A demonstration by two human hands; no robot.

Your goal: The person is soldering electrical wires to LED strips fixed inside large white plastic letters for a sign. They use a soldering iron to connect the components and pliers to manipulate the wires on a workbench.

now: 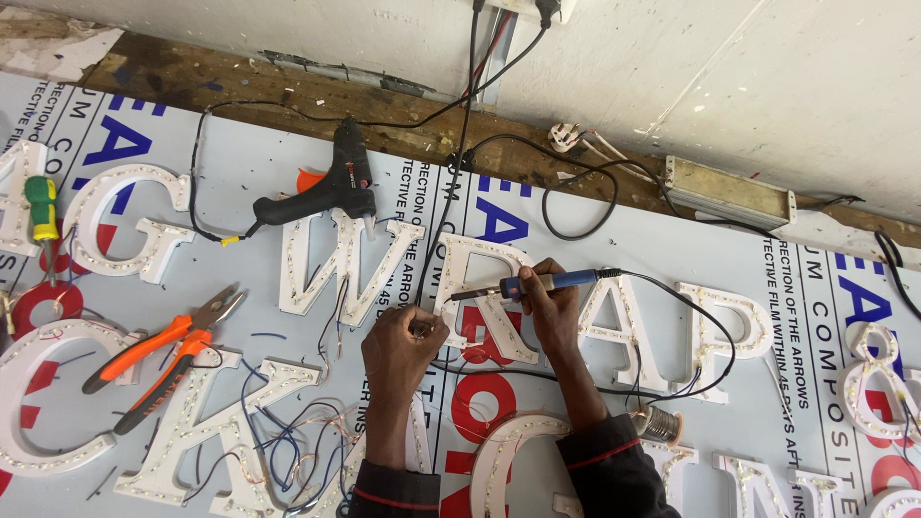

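Gripping the blue-handled soldering iron (532, 284), the right hand (552, 309) keeps it nearly level, tip pointing left over a white letter (477, 288); the left hand (401, 347) pinches a thin wire (419, 329) beside it.

A sign-making workshop: white channel letters (365, 269) with LED dots across a film-covered panel (240, 163), glue gun (326, 192) at upper centre, pliers (163, 350) at left, loose wires (288, 441) at bottom, power supply (729, 192) at upper right.
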